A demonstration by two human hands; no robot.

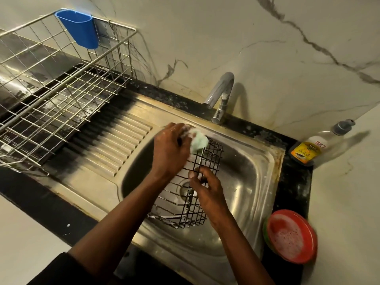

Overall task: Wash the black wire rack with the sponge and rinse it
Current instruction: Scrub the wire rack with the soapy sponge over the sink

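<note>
The person's forearms were bare; a dark sleeve [59, 270] was pushed up near the left elbow.

Marble wall [246, 38], steel sink [265, 161], blk counter [296, 182].

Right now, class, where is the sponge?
In the head view, the pale green sponge is in the left hand, pressed on the far top edge of the black wire rack above the sink, below the tap.

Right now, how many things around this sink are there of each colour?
Black: 1, the wire rack
Green: 1, the sponge
Blue: 1, the cup
Red: 1, the bowl
Silver: 2, the faucet and the drying basket
Total: 6
</note>
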